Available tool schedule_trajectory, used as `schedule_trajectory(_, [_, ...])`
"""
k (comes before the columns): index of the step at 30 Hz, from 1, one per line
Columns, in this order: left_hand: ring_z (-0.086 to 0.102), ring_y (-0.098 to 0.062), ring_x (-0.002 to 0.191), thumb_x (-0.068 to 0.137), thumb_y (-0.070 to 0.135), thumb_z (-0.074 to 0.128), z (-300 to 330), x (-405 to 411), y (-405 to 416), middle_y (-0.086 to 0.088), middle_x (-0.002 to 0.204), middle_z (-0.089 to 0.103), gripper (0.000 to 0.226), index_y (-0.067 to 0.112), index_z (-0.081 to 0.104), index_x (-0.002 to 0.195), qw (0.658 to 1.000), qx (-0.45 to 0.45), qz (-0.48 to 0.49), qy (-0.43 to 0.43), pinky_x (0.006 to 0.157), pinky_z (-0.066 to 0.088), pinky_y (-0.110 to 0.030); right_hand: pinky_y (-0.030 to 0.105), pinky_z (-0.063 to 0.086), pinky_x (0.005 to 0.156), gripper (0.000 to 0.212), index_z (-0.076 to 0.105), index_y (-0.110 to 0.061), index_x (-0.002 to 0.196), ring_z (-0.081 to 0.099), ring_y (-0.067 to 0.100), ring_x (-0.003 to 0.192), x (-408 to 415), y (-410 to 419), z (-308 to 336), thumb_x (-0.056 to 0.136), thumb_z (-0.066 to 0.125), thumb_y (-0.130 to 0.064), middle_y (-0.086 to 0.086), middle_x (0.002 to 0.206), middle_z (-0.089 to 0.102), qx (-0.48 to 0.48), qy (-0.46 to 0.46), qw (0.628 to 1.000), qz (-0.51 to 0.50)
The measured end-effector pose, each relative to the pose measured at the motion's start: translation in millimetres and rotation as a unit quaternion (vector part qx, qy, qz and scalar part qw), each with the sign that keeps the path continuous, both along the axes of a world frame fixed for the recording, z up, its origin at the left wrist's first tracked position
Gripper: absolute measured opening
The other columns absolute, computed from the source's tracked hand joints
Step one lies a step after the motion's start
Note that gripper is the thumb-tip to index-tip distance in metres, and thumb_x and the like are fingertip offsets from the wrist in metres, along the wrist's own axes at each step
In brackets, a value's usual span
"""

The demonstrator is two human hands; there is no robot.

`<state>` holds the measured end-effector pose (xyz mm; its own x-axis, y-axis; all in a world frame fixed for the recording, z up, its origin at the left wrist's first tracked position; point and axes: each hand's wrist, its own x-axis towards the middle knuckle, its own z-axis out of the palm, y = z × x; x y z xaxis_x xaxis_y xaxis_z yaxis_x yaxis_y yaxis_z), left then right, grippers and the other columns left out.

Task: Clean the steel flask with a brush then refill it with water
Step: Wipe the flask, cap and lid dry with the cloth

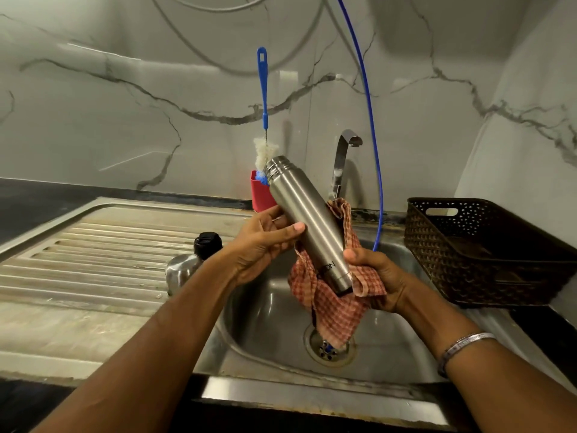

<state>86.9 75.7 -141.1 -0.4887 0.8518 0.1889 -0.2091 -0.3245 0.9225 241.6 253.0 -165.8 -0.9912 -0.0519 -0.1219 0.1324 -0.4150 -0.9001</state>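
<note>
we hold the steel flask over the sink, tilted, its open threaded mouth up and to the left, its base down and to the right. our left hand comes in from the lower left with the forearm stretched long; its thumb lies across the flask's middle and the fingers curl behind it, so this hand grips the flask. our right hand comes in from the lower right, a bangle on the wrist; its thumb presses the flask near the base and its fingers are closed around a red checked cloth that wraps the lower end of the flask. a loose corner of the cloth hangs down towards the drain.

just behind the flask's mouth a blue-handled brush stands upright in a red holder; we cannot tell whether they touch. the tap rises close behind and right of the flask, and a blue tube drops past it into the sink. to the left a second steel bottle with a black cap sits at the rim of the ribbed drainboard. to the right a dark woven basket stands on the worktop, hard by the sink's edge. open room lies below the hands, in the basin.
</note>
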Motion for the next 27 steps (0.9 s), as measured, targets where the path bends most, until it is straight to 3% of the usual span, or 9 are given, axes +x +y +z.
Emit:
schedule_trajectory(2, [0.074,-0.016,0.091,0.079,-0.004,0.074,1.3,5.4,2.4,-0.012,0.114,0.072,0.062,0.003,0.051,0.136,0.999,-0.002,0.033,0.001,0.067,0.059,-0.02,0.044,0.058,0.088,0.104,0.049,0.001,0.142,0.068,0.031,0.096,0.5,3.0,0.4,0.055,0.098,-0.027,0.023,0.114,0.067,0.026,-0.014,0.999,-0.016])
schedule_trajectory(4, [0.072,-0.021,0.099,0.075,-0.001,0.077,1.8,7.5,6.2,-0.015,0.123,0.069,0.068,0.005,0.051,0.138,0.998,0.006,0.061,-0.013,0.065,0.058,-0.02,0.044,0.056,0.09,0.103,0.047,0.003,0.142,0.066,0.03,0.098,1.1,4.9,4.9,0.058,0.097,-0.026,0.022,0.116,0.064,0.077,-0.023,0.996,-0.029])
schedule_trajectory(9, [0.068,-0.021,0.114,0.061,0.019,0.087,-2.4,21.1,19.8,-0.006,0.125,0.067,0.086,0.019,0.048,0.138,0.987,-0.041,0.142,0.063,0.09,0.06,-0.039,0.044,0.058,0.097,0.068,0.057,-0.022,0.125,0.073,0.022,0.103,-5.2,-7.7,1.7,0.068,0.091,-0.009,0.006,0.113,0.074,0.377,-0.05,0.917,-0.118])
schedule_trajectory(12, [0.068,-0.016,0.11,0.073,0.016,0.084,-5.7,28.5,27.5,-0.005,0.125,0.065,0.079,0.023,0.043,0.141,0.981,-0.027,0.18,0.068,0.088,0.06,-0.036,0.039,0.058,0.095,0.064,0.058,-0.029,0.118,0.073,0.014,0.098,-14.7,-14.3,-5.2,0.065,0.092,-0.015,-0.001,0.106,0.075,0.429,-0.048,0.879,-0.202])
schedule_trajectory(15, [0.068,-0.012,0.106,0.085,0.009,0.077,-9.0,29.1,34.0,0.0,0.12,0.065,0.067,0.036,0.039,0.133,0.976,-0.005,0.206,0.067,0.083,0.061,-0.033,0.038,0.059,0.093,0.087,0.051,-0.032,0.131,0.067,0.013,0.106,-24.0,-20.4,-11.8,0.055,0.094,-0.029,-0.008,0.115,0.067,0.485,-0.038,0.823,-0.293])
schedule_trajectory(18, [0.069,-0.018,0.108,0.086,0.004,0.076,-12.4,27.7,38.9,-0.003,0.12,0.066,0.066,0.04,0.04,0.129,0.972,0.006,0.23,0.041,0.089,0.061,-0.043,0.039,0.056,0.095,0.105,0.038,-0.033,0.144,0.058,0.017,0.114,-29.5,-26.5,-11.7,0.055,0.095,-0.033,-0.008,0.125,0.057,0.571,-0.048,0.735,-0.361])
schedule_trajectory(20, [0.07,-0.022,0.108,0.085,0.001,0.076,-12.8,26.2,40.4,-0.008,0.12,0.067,0.064,0.036,0.044,0.129,0.972,0.018,0.233,0.004,0.088,0.061,-0.045,0.038,0.056,0.093,0.104,0.038,-0.032,0.142,0.057,0.018,0.116,-31.6,-26.4,-11.8,0.055,0.097,-0.028,-0.006,0.124,0.056,0.555,-0.033,0.74,-0.38])
schedule_trajectory(24, [0.068,-0.018,0.107,0.084,0.006,0.078,-9.9,23.8,39.2,-0.004,0.122,0.065,0.06,0.024,0.048,0.133,0.975,0.002,0.223,0.02,0.093,0.06,-0.045,0.023,0.05,0.076,0.11,0.035,-0.033,0.143,0.052,0.015,0.116,-30.3,-28.1,-12.3,0.055,0.096,-0.009,-0.011,0.123,0.049,0.442,-0.025,0.818,-0.368])
schedule_trajectory(27, [0.066,-0.019,0.11,0.083,0.009,0.079,-11.7,20.5,37.9,0.0,0.119,0.062,0.056,0.028,0.048,0.126,0.975,-0.008,0.22,0.031,0.097,0.057,-0.049,0.021,0.051,0.065,0.109,0.037,-0.033,0.143,0.053,0.018,0.117,-27.0,-27.4,-10.7,0.057,0.09,0.005,-0.008,0.126,0.052,0.331,-0.034,0.867,-0.372])
